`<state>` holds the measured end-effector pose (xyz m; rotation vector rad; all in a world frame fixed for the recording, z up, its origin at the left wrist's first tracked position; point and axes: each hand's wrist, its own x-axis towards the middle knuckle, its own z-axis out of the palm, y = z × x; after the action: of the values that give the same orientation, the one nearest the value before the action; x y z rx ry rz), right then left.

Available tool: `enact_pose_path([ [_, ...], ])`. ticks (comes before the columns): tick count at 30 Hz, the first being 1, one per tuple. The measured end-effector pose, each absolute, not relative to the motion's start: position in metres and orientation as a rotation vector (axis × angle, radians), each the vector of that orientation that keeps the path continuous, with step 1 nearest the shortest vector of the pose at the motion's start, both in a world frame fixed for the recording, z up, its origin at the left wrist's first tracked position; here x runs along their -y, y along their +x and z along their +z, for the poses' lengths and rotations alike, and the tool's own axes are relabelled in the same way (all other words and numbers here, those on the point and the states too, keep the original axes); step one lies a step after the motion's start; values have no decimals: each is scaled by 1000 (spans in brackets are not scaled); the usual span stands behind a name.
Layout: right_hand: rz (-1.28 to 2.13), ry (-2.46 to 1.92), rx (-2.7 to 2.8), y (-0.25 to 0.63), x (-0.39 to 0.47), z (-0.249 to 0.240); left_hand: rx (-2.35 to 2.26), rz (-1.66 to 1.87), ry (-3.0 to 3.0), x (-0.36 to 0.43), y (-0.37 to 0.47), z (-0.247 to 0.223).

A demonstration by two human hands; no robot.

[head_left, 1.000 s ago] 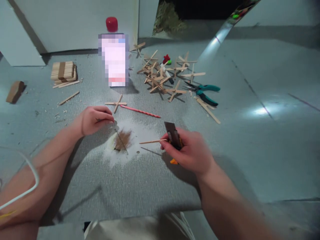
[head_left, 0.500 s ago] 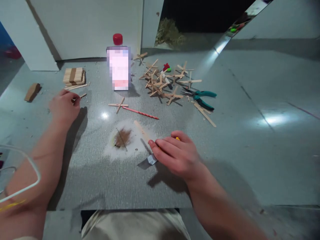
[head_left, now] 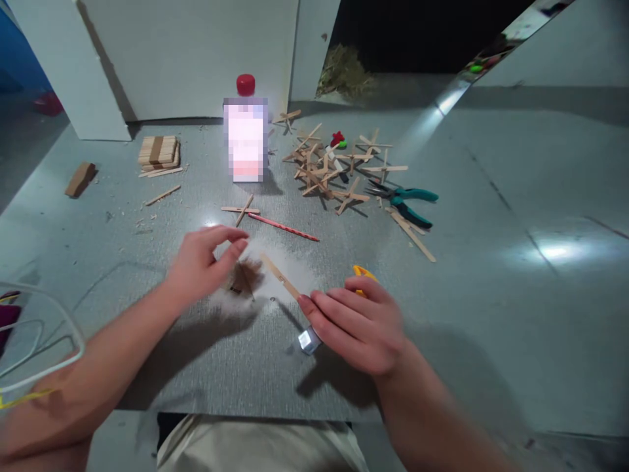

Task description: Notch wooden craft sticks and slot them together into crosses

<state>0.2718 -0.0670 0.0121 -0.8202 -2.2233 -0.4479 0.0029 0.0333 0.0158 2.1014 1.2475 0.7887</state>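
Head view: light cloth point(head_left: 260, 446) over the person's lap lies at the near edge of the grey tabletop point(head_left: 221, 367). At near right, the right hand point(head_left: 356, 328) is closed. Its fingers grip a notched wooden stick point(head_left: 281, 278), which points far and left and is raised above its shadow. The same hand also retains a yellow-ended tool point(head_left: 364, 273); a shiny tip point(head_left: 308, 341) shows at its near side.

Left of the stick, the left hand point(head_left: 201, 262) is positioned above a white patch point(head_left: 295, 262) with a brown centre point(head_left: 248, 270). Its fingers are open, thumb and index slightly parted.

Beyond the patch, a red pencil point(head_left: 285, 227) lies with its left end at a pair of crossed sticks point(head_left: 240, 210). To the right, loose sticks point(head_left: 413, 237) lie just beside teal-handled pliers point(head_left: 413, 198), which have their handles spread. Left of the pliers is a pile of crossed sticks point(head_left: 314, 172), with a white-and-black marker point(head_left: 337, 164) among them.

At far left are a single stick point(head_left: 163, 195), a brown block point(head_left: 80, 179) and a banded bundle of sticks point(head_left: 170, 152). Far centre, a pixelated upright item point(head_left: 248, 141) stands before a white panel point(head_left: 196, 52).
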Motion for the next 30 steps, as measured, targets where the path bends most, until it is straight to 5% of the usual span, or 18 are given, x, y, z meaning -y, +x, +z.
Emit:
enact_pose_path([
  [11,-370,-844,2257,265,68,8,-809,724,1070,-3,30,2],
  [30,-278,-825,2311,253,66,3,-984,791,1033,19,39,-4],
])
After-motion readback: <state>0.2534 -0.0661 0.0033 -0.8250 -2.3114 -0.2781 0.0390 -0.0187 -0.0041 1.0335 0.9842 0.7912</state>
